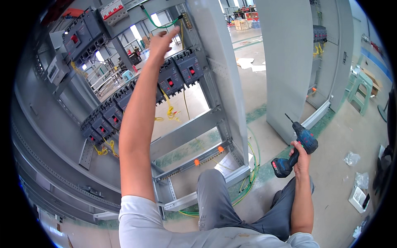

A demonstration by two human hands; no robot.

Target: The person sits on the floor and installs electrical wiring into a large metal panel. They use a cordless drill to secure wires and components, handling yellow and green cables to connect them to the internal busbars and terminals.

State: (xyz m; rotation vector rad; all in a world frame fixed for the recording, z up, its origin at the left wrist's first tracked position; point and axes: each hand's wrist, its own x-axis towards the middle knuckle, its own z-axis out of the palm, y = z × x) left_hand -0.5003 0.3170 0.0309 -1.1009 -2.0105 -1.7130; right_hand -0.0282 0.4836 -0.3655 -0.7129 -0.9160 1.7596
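Note:
My left hand (161, 43) is raised to the upper part of a grey metal cabinet (223, 82), index finger stretched out and the other fingers loosely bent. Its fingertip is close to a green wire (163, 25) that runs to a small brass terminal bar (187, 20); whether they touch I cannot tell. Nothing shows in that hand. Down at the right, my right hand (301, 159) is wrapped round the grip of a blue and black cordless drill (305, 138). The drill's bit points up and to the left.
Black circuit breakers (188, 68) with red switches line a sloping rail behind my left arm. Yellow wires (170, 109) dangle below them. Coiled green-yellow wire (252, 173) lies by the cabinet base. A second cabinet (285, 62), a green stool (362, 91) and plastic bags (352, 158) are rightward.

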